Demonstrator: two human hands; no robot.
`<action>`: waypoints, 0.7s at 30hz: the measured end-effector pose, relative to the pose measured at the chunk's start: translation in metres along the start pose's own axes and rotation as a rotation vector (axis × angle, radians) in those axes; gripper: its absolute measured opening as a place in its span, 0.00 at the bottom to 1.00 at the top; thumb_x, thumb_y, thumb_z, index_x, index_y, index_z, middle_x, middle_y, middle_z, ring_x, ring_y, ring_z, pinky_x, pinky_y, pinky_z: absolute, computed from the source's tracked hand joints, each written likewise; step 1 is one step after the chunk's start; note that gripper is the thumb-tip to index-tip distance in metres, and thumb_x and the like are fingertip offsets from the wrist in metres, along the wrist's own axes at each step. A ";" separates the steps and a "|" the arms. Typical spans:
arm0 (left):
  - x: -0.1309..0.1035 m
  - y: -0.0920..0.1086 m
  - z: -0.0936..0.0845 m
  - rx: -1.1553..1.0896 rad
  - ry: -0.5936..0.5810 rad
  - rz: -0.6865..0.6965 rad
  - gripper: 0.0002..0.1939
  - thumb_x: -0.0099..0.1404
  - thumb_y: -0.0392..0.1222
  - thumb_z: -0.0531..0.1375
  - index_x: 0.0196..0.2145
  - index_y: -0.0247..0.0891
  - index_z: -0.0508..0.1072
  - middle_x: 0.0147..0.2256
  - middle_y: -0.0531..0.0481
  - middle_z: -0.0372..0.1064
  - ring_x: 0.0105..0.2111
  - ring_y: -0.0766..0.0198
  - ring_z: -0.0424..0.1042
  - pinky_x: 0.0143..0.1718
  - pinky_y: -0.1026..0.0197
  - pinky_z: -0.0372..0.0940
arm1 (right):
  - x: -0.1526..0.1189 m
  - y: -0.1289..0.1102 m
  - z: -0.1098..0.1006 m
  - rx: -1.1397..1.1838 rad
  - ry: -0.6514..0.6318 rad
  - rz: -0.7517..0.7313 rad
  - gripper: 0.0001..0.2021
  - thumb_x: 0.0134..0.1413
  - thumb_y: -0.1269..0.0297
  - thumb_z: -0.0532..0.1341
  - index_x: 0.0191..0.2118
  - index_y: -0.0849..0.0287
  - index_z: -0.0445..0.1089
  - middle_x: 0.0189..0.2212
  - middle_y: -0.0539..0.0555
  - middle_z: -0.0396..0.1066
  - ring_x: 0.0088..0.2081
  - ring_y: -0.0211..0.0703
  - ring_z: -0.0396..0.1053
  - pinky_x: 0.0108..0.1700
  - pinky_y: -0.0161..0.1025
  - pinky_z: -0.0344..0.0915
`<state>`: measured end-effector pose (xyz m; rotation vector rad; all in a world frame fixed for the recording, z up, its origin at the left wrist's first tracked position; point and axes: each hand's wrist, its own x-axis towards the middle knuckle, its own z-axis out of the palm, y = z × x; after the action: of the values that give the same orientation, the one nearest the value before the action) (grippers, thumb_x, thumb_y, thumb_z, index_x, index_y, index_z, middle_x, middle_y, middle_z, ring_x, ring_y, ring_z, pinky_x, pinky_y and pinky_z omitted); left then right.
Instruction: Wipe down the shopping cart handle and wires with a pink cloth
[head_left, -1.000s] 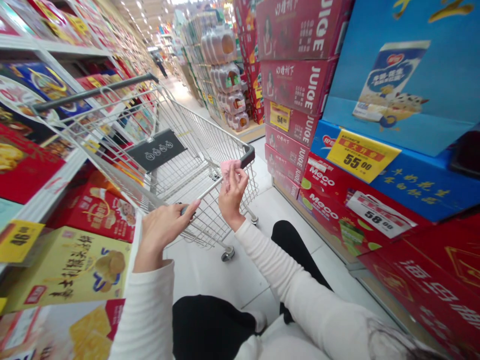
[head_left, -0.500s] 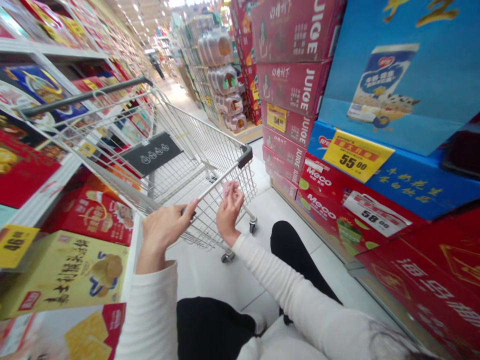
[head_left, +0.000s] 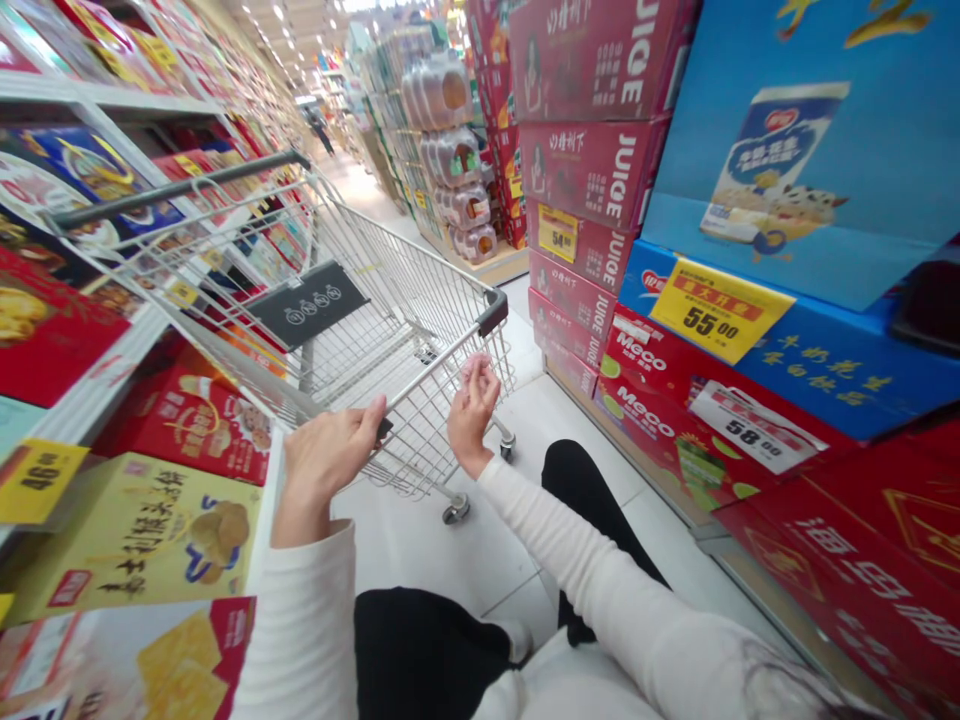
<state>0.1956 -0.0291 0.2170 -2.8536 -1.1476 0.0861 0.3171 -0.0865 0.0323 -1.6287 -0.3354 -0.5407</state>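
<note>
A wire shopping cart (head_left: 420,270) stands in front of me, with a dark sign panel (head_left: 311,305) inside and a grey bar across its far end. My left hand (head_left: 330,450) is wrapped round the near left corner of the cart's rim. Close to the near right part of the rim, my right hand (head_left: 472,405) is raised with its fingers curled together around something small and pinkish, too small to make out.
Shelves of boxed food (head_left: 142,530) with price tags run along the left. Stacked drink cartons (head_left: 577,170) and a blue carton (head_left: 787,170) line the right. Bottle packs (head_left: 450,150) stand farther down the aisle. A person (head_left: 321,130) is far off.
My right hand has moved slightly right and up, and less of the pinkish thing shows. My left hand keeps its hold on the cart corner. The view has shifted slightly.
</note>
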 end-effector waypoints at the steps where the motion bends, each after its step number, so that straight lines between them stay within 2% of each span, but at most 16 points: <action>1: -0.001 0.002 -0.002 0.022 -0.018 -0.021 0.40 0.72 0.63 0.38 0.35 0.39 0.85 0.37 0.31 0.81 0.45 0.37 0.79 0.45 0.45 0.69 | -0.016 -0.010 -0.001 0.037 -0.035 -0.093 0.28 0.69 0.70 0.49 0.72 0.58 0.57 0.58 0.66 0.64 0.62 0.49 0.65 0.63 0.49 0.68; 4: -0.005 0.010 -0.009 0.095 -0.067 -0.066 0.40 0.73 0.58 0.36 0.40 0.36 0.84 0.42 0.31 0.81 0.50 0.37 0.77 0.49 0.45 0.69 | -0.044 -0.023 -0.009 0.139 -0.184 -0.474 0.25 0.69 0.70 0.54 0.68 0.48 0.65 0.52 0.58 0.71 0.58 0.46 0.70 0.60 0.45 0.70; 6: -0.009 0.013 -0.013 0.125 -0.087 -0.082 0.40 0.74 0.56 0.35 0.44 0.33 0.83 0.46 0.30 0.80 0.53 0.37 0.76 0.50 0.44 0.69 | -0.035 -0.015 -0.014 0.141 -0.220 -0.592 0.20 0.69 0.69 0.57 0.61 0.44 0.73 0.48 0.53 0.74 0.54 0.44 0.72 0.58 0.44 0.70; 7: -0.011 0.014 -0.014 0.133 -0.094 -0.087 0.40 0.74 0.55 0.35 0.45 0.32 0.83 0.47 0.29 0.80 0.53 0.36 0.76 0.51 0.44 0.69 | -0.023 -0.008 -0.016 0.118 -0.211 -0.579 0.18 0.69 0.68 0.57 0.58 0.44 0.75 0.47 0.53 0.75 0.53 0.43 0.73 0.58 0.44 0.70; 9: -0.013 0.013 -0.014 0.134 -0.098 -0.092 0.40 0.74 0.54 0.34 0.45 0.32 0.83 0.48 0.29 0.79 0.54 0.36 0.76 0.51 0.43 0.68 | 0.011 0.007 -0.019 0.038 -0.137 -0.428 0.17 0.71 0.67 0.55 0.54 0.46 0.78 0.47 0.54 0.76 0.51 0.45 0.73 0.56 0.46 0.70; 11: -0.013 0.011 -0.012 0.125 -0.101 -0.091 0.40 0.74 0.55 0.34 0.44 0.32 0.83 0.47 0.29 0.79 0.53 0.36 0.76 0.51 0.43 0.68 | 0.049 0.016 -0.021 -0.031 -0.027 -0.279 0.21 0.72 0.70 0.49 0.59 0.55 0.75 0.51 0.62 0.73 0.55 0.49 0.70 0.59 0.52 0.67; 12: -0.013 0.010 -0.011 0.119 -0.101 -0.092 0.40 0.74 0.55 0.34 0.43 0.33 0.83 0.47 0.30 0.79 0.53 0.36 0.76 0.50 0.44 0.68 | 0.067 0.017 -0.022 -0.081 0.027 -0.205 0.22 0.72 0.70 0.48 0.60 0.56 0.74 0.52 0.63 0.72 0.57 0.50 0.68 0.60 0.53 0.66; 13: -0.012 0.009 -0.010 0.114 -0.101 -0.093 0.40 0.73 0.55 0.34 0.43 0.34 0.83 0.46 0.30 0.80 0.53 0.37 0.76 0.51 0.44 0.68 | 0.081 0.014 -0.023 -0.116 0.035 -0.185 0.22 0.72 0.71 0.48 0.61 0.58 0.73 0.55 0.65 0.71 0.59 0.50 0.66 0.61 0.53 0.64; 15: -0.011 0.009 -0.009 0.110 -0.099 -0.099 0.40 0.73 0.55 0.34 0.44 0.34 0.83 0.47 0.31 0.80 0.54 0.38 0.75 0.51 0.45 0.68 | 0.099 0.002 -0.025 -0.165 -0.036 -0.219 0.21 0.71 0.71 0.50 0.61 0.56 0.73 0.59 0.64 0.70 0.62 0.49 0.63 0.63 0.52 0.62; 17: -0.010 0.010 -0.009 0.113 -0.089 -0.104 0.40 0.73 0.54 0.33 0.45 0.33 0.83 0.47 0.32 0.79 0.55 0.38 0.75 0.52 0.45 0.68 | 0.096 -0.019 -0.028 -0.181 -0.171 -0.300 0.20 0.71 0.73 0.51 0.59 0.56 0.74 0.61 0.62 0.70 0.63 0.49 0.62 0.64 0.51 0.60; 21: -0.011 0.010 -0.007 0.113 -0.072 -0.089 0.41 0.74 0.53 0.32 0.45 0.32 0.82 0.47 0.31 0.79 0.54 0.38 0.75 0.52 0.45 0.67 | 0.048 -0.058 -0.032 -0.172 -0.419 -0.486 0.19 0.69 0.74 0.53 0.56 0.56 0.75 0.59 0.58 0.74 0.62 0.48 0.63 0.63 0.49 0.59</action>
<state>0.1953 -0.0442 0.2232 -2.7169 -1.2393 0.2426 0.3234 -0.1145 0.1090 -1.8298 -1.0382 -0.5975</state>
